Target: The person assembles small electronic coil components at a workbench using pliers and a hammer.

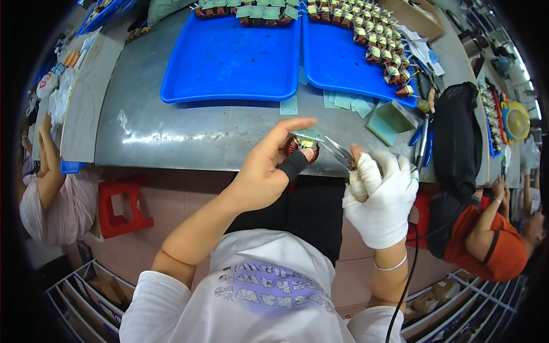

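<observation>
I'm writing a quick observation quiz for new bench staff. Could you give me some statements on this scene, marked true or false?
1. The left hand holds a copper-wound coil. True.
2. The right hand is bare. False: the right hand wears a white glove.
3. A black band wraps the left thumb. True.
4. The tray at the right is red. False: that tray is blue.
5. The right hand holds a metal-tipped tool. True.
</observation>
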### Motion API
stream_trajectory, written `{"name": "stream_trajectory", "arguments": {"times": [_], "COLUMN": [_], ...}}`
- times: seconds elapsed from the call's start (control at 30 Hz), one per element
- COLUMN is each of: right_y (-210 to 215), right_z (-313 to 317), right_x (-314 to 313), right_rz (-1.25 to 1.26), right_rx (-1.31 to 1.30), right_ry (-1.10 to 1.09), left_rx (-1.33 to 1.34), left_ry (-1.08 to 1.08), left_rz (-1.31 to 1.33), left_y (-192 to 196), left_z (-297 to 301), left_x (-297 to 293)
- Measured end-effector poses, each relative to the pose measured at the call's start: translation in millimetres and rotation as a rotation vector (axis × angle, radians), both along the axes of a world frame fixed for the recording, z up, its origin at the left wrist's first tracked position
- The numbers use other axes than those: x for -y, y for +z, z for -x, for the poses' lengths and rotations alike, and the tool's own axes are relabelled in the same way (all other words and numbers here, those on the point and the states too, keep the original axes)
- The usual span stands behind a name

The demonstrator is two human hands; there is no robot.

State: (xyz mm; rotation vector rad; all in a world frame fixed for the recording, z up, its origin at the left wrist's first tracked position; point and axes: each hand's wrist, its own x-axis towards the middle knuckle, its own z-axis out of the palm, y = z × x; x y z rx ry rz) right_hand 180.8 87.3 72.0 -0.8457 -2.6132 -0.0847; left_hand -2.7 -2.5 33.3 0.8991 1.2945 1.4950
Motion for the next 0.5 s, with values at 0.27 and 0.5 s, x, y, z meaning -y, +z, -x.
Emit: {"name": "stream_trajectory", "arguments": {"times": [0.27, 0.5], "right_y": [7, 10], "right_z": [-2, -16], "right_x": [-9, -6], "right_rz": [-0.2, -0.193], "right_rx": [0.097, 0.215], "right_ry": [0.144, 0.229], "left_rx": [-0.009, 0.215], "left_ry": [-0.127, -0.051], "left_rz": [0.037, 0.106], "left_y": [10, 11], "left_z": [4, -15], "left_x": [9, 10]}}
